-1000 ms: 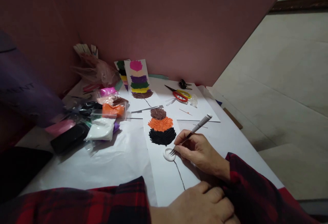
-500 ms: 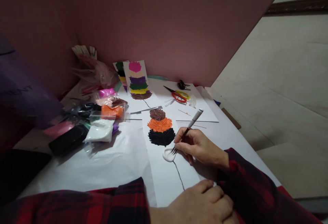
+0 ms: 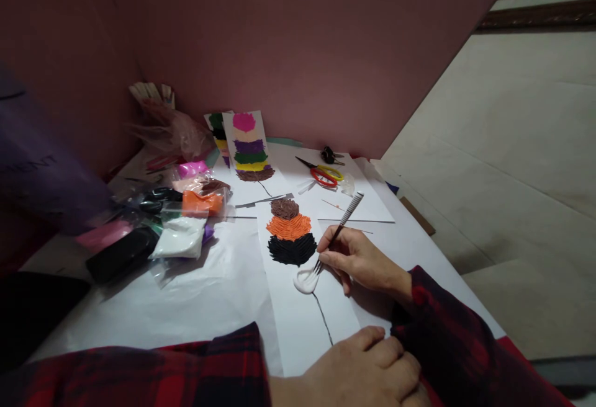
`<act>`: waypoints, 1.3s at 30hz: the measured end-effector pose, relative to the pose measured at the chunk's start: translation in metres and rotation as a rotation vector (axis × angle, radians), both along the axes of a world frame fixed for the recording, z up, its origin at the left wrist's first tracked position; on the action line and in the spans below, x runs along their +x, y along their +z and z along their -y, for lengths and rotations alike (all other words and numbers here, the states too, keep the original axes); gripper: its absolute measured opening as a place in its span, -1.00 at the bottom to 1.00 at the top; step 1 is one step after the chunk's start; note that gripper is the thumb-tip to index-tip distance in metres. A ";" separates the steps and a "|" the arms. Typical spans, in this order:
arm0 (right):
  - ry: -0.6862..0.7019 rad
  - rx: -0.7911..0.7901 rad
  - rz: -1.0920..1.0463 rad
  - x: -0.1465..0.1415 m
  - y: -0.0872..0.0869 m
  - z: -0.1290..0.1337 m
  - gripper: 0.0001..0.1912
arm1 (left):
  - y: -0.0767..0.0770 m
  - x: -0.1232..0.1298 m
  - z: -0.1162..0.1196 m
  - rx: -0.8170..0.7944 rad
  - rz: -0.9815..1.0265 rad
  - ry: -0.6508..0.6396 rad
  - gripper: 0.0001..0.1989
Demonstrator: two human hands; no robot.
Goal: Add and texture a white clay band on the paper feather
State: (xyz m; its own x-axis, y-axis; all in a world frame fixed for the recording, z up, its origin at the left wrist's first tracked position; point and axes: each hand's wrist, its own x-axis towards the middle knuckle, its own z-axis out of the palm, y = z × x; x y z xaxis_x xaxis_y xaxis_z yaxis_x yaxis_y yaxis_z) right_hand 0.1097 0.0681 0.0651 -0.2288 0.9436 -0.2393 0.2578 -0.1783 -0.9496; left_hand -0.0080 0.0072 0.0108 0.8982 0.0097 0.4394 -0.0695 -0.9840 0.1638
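Note:
My right hand [image 3: 361,258] is closed around a fork [image 3: 343,219] with a striped handle, held slanting with its tines down. The tines touch a small ring of white clay [image 3: 306,281] on a white paper strip [image 3: 298,339]. Above the ring on that strip sit textured brown clay [image 3: 284,209], orange clay [image 3: 288,227] and black clay [image 3: 292,249]. A thin dark line [image 3: 323,320] runs down from the white ring. My left hand [image 3: 358,370] lies across the strip's lower end, fingers resting loosely and partly hidden at the tips, with nothing visible in it.
Several bags of coloured clay lie at left, among them white [image 3: 179,237] and orange [image 3: 203,202] ones. Scissors [image 3: 323,172] and keys [image 3: 331,155] lie at the back. A finished-looking coloured card [image 3: 251,146] leans against the pink wall [image 3: 288,53].
The fork has tipped slightly, and its tines sit a little higher on the white clay. The view has shifted slightly; my left hand stays resting on the strip.

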 end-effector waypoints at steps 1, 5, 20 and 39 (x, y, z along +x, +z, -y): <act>-0.004 0.001 0.003 0.000 0.000 0.000 -0.88 | 0.000 0.000 0.000 0.000 0.003 0.000 -0.74; -0.019 0.007 0.020 0.001 -0.002 -0.001 -0.87 | 0.000 0.000 0.000 -0.009 0.010 0.010 -0.74; -0.261 0.164 -0.018 0.006 -0.005 -0.002 -0.80 | -0.011 0.003 0.000 0.001 0.054 -0.006 -0.73; -0.074 0.284 0.000 -0.012 -0.015 0.010 -0.90 | 0.004 0.003 0.000 -0.087 -0.022 -0.011 -0.77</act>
